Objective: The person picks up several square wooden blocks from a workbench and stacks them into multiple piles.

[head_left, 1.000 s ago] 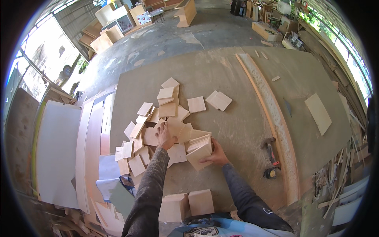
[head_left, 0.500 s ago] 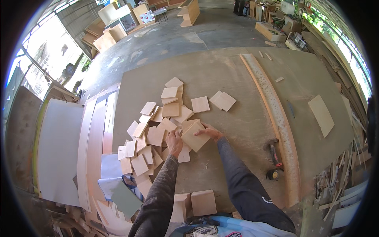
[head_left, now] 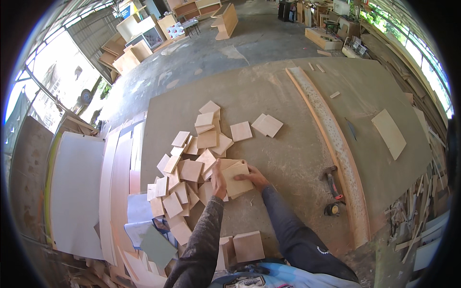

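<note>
Between my two hands is a small stack of pale square wooden pieces [head_left: 238, 186]. My right hand [head_left: 254, 177] grips its right side, thumb lying over the top piece and fingers mostly hidden behind. Against the left edge of the stack my left hand [head_left: 219, 180] is pressed, seen from its back, with its fingertips partly out of sight. Many similar squares lie in a loose, overlapping pile [head_left: 190, 170] to the left. One square [head_left: 241, 130] rests alone beyond my hands, and an overlapping pair [head_left: 268, 125] is to its right.
Stacked blocks of squares [head_left: 248, 246] stand at the near edge of the large brown board [head_left: 288, 211]. A hammer [head_left: 331, 183] and a tape measure [head_left: 331, 209] lie beside a long wood-edged strip [head_left: 331, 139]. A pale offcut [head_left: 389, 133] lies farther right.
My left hand has shifted right and turned upright against the stack's edge. The held squares have come nearer to square with one another. The view has moved slightly.
</note>
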`<state>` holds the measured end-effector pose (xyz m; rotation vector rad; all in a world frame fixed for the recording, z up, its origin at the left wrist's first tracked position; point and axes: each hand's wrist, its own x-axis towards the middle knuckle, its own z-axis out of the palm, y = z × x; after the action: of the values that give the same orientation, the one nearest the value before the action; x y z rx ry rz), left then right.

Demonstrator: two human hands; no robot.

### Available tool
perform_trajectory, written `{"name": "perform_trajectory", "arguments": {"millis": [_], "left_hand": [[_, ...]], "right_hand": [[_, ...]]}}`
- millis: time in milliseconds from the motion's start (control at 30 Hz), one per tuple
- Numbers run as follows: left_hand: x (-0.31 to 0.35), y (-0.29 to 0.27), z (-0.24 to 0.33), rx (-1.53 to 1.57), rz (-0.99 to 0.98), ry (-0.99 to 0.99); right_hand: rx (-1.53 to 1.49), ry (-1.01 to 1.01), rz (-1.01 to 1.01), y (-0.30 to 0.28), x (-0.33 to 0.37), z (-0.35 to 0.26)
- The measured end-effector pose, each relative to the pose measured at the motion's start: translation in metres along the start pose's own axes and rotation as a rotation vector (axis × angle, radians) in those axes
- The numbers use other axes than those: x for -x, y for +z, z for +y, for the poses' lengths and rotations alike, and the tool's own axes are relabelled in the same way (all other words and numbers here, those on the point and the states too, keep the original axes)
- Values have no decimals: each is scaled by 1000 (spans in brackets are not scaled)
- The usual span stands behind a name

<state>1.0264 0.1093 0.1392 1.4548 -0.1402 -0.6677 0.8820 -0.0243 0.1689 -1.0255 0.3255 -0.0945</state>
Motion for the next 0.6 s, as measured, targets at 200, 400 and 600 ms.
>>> {"name": "perform_trajectory", "arguments": {"millis": [200, 400, 600], "left_hand": [[57, 63, 25, 48, -365, -148], [105, 97, 18, 17, -560, 43], [127, 97, -35, 48, -622, -107]], "right_hand": [[93, -273, 239, -15, 75, 6], [727, -431, 413, -41, 147, 2], [977, -355, 444, -77, 185, 62]]}}
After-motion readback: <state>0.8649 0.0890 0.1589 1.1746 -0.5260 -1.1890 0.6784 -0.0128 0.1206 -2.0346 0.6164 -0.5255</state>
